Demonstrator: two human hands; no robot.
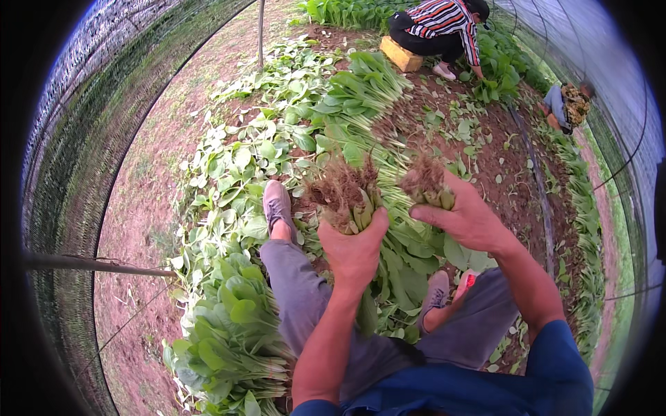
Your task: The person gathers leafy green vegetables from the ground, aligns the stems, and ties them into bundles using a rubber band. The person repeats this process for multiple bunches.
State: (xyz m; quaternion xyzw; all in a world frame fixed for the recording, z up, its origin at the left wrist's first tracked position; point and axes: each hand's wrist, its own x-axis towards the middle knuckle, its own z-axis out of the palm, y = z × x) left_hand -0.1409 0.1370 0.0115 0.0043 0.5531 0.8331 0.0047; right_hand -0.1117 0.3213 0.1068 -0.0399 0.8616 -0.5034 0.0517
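Observation:
My left hand (353, 255) grips a thick bunch of leafy green vegetable plants (364, 210) by the stem bases, with the brown, soil-caked roots turned up. A smaller bunch of the same plants (441, 198) is held in my right hand (474, 221), its roots also pointing up. Both hands are in front of my knees, a short gap apart. Broad leaves (403, 268) hang down below the hands; which bunch each leaf belongs to is hard to tell. Just beyond, a row of pulled plants (364, 96) lies on the soil, roots towards the right.
By my left leg is a heap of plants (229, 333). Loose leaves (244, 156) litter the ground. A person in a striped shirt (442, 21) sits on a yellow crate (400, 53); another person (567, 106) crouches farther right. A pole (104, 264) juts in from the left. A dark hose (538, 182) crosses the soil.

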